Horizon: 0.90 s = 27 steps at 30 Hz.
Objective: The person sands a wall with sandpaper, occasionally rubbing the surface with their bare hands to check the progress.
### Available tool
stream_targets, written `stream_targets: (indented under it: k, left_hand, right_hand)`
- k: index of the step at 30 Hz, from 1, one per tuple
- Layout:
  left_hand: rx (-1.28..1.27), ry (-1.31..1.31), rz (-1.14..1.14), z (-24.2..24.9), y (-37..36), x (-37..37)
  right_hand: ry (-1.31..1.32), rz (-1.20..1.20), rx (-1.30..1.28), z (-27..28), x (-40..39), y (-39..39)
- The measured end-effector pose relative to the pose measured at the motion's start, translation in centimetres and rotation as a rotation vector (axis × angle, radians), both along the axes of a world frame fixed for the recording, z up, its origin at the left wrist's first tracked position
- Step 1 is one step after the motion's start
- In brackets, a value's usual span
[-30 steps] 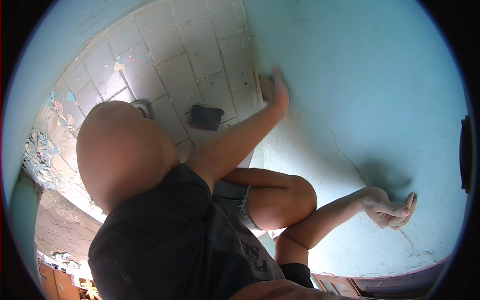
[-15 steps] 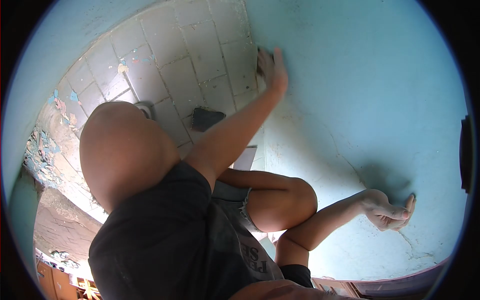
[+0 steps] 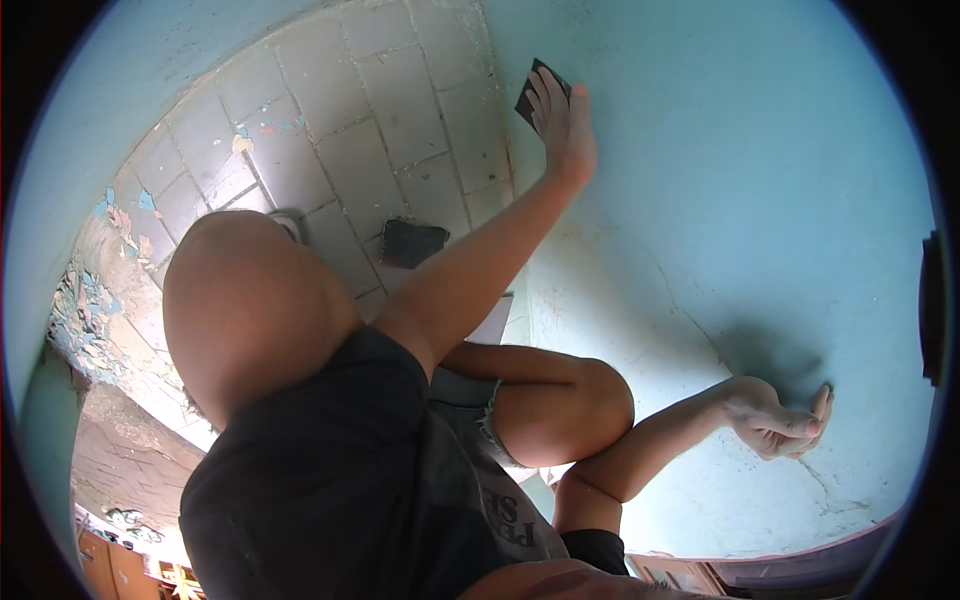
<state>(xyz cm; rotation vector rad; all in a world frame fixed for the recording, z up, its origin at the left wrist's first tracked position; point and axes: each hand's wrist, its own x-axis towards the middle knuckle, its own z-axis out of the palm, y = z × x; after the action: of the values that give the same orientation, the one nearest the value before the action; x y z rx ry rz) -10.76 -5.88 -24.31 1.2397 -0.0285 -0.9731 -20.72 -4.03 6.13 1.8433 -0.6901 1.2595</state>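
Note:
My left hand (image 3: 565, 120) is pressed flat against the light-blue wall (image 3: 720, 180), with a small black piece of sandpaper (image 3: 527, 106) under its fingers. The fingers point up and the thumb sits to the right. Lower on the same wall, my right hand (image 3: 775, 420), dusted pale, rests with its fingers extended and its thumb alongside them. Nothing shows in it. A second dark piece (image 3: 415, 243), of similar look, lies on the tiled floor below my left forearm.
Pale floor tiles (image 3: 330, 90) meet the wall in a corner seam. Flaked paint chips (image 3: 85, 310) lie at the left. My bent knees are close to the wall. A dark object (image 3: 931, 308) is at the far right edge, and a thin crack runs down the wall.
My left hand has slid up and slightly right along the wall, and the sandpaper under it now shows more fully. My right hand has barely moved.

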Motion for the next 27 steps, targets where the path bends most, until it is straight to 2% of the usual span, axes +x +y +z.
stream_targets:
  k: [2, 4, 6, 9, 11, 13, 16, 18, 20, 22, 24, 25, 27]
  left_hand:
    - [-0.033, -0.152, 0.027, -0.2, 0.0, -0.6]
    - [0.015, -0.019, 0.014, -1.8, 3.4, -7.9]
    - [0.204, 0.079, -0.225, -1.9, 6.8, -14.8]
    - [0.232, 0.214, -0.235, 3.9, 6.1, -12.9]
    - [0.285, 0.262, -0.109, 6.2, 3.0, -6.3]
    - [0.353, 0.29, -0.015, 1.8, 0.3, -4.0]
    - [0.285, 0.287, 0.037, -2.3, 1.4, -5.0]
    - [0.357, 0.244, -0.001, 0.5, 2.1, -9.5]
    - [0.271, 0.148, -0.171, 7.5, 4.1, -11.6]
    - [0.266, 0.1, -0.132, 6.7, 4.1, -11.6]
    - [0.235, 0.017, -0.035, 3.7, 3.4, -9.8]
    - [0.267, 0.131, 0.014, 0.5, 2.3, -8.7]
    - [0.288, 0.212, 0.002, 0.8, 2.0, -8.5]
  right_hand:
    - [0.065, -0.079, -0.059, 0.2, -0.2, 0.2]
    - [0.1, -0.135, -0.144, 0.5, 0.0, -0.2]
    - [0.111, -0.15, -0.152, 0.1, -0.3, -0.2]
    - [0.099, -0.092, -0.069, 0.2, -0.5, 0.0]
    - [0.069, -0.05, -0.026, 0.1, -0.1, 0.2]
    - [0.037, -0.013, 0.003, 0.1, 0.0, 0.2]
    - [0.077, -0.086, -0.103, 0.3, -0.1, -0.1]
    - [0.128, -0.109, -0.09, 0.2, -0.4, 0.0]
    - [0.136, -0.104, -0.08, 0.1, -0.2, 0.1]
    - [0.06, -0.011, 0.013, 0.2, 0.0, 0.4]
    - [0.077, -0.051, -0.013, 0.0, -0.2, 0.3]
    - [0.099, -0.096, -0.035, 0.1, -0.5, 0.4]
    - [0.139, -0.123, -0.065, 0.3, -0.9, 0.5]
